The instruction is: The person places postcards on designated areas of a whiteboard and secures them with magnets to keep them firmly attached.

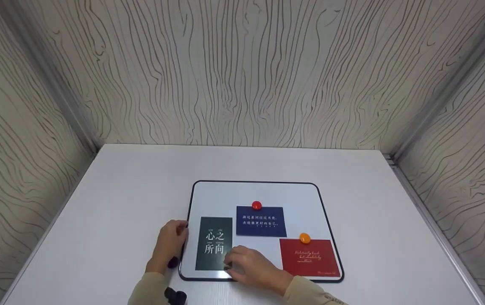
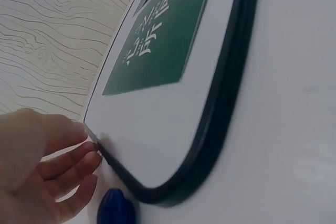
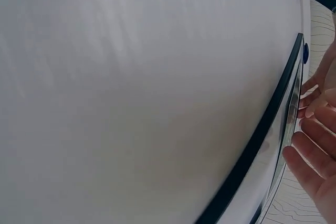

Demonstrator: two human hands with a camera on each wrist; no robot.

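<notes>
A white magnetic board (image 1: 213,197) with a black rim lies on the table. My left hand (image 1: 172,239) grips its left edge, thumb at the rim and fingers curled beside it, as the left wrist view shows. On the board's left part lies a dark green card (image 1: 208,262) with white characters. My right hand (image 1: 251,264) is at this card's lower right corner, thumb and forefinger bent together over it; the corner is hidden under the fingers. In the right wrist view, the other fingers (image 3: 310,156) stretch out over the board.
A red round magnet (image 1: 256,205) sits on the top edge of a navy card (image 1: 260,228). An orange magnet (image 1: 305,238) sits on a red card (image 1: 314,269) at lower right. A blue magnet (image 2: 115,208) lies beside the board's left edge. Wood-patterned walls (image 1: 242,84) enclose the table.
</notes>
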